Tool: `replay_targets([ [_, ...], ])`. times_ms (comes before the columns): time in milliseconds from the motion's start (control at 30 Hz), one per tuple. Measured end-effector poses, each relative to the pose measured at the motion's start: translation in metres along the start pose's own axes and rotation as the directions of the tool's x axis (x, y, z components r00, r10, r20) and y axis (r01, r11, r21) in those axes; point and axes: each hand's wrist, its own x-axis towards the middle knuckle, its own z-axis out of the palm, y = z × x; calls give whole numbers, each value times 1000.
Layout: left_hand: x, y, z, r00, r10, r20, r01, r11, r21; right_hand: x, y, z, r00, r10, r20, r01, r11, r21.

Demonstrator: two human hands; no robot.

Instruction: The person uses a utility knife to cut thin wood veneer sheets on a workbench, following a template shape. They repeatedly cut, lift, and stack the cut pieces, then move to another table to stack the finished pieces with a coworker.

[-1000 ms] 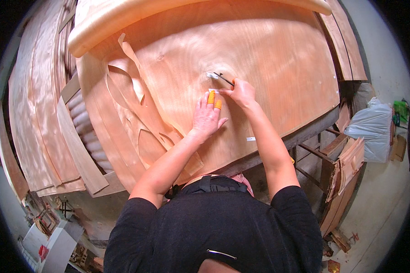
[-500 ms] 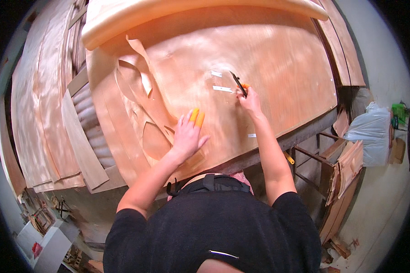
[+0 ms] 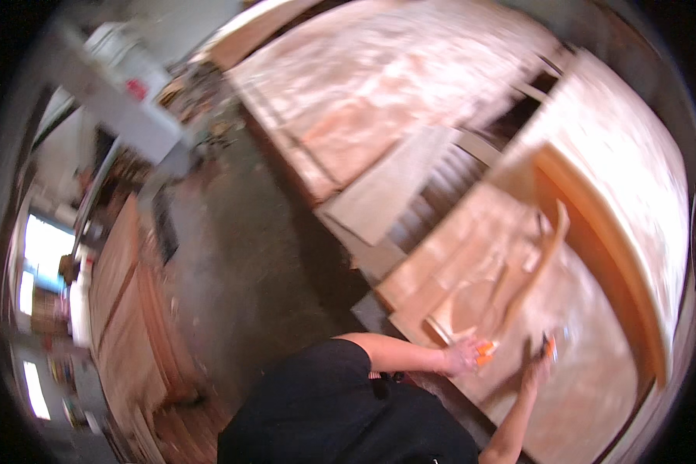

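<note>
The picture is smeared by motion. My left hand, with orange-yellow finger covers, rests low on a veneer sheet, fingers stretched toward the right, beside torn veneer strips. To its right my right hand is closed round a slim black utility knife, held over the sheet; its blade is too blurred to make out. Near the knife lies a small whitish patch on the sheet. A curled veneer strip rises beyond both hands.
A rolled veneer edge bounds the sheet at the far right. More veneer is stacked beyond, with a loose board near it. Dark floor runs along the left, past another board stack and a white machine.
My view has swung left, so the sheet and both hands now appear at the lower right. The floor and a board stack have come into sight. The right hand still holds the knife.
</note>
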Motion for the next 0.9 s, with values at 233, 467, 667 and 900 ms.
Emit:
replay_targets([
  [233,-60,27,-53,816,-538,-213,386,781,-491,-30,-67,20,922,-281,267,360,367,-858],
  [467,-124,118,-136,256,-852,-457,249,515,-820,-43,-42,56,792,-293,535,519,785,-338],
  [667,-168,217,-146,280,-780,-560,252,623,-741,-213,-97,82,722,182,668,-237,971,-8],
  [900,-205,308,-96,583,-645,-494,274,728,-628,-322,-90,55,551,272,789,-542,835,90],
])
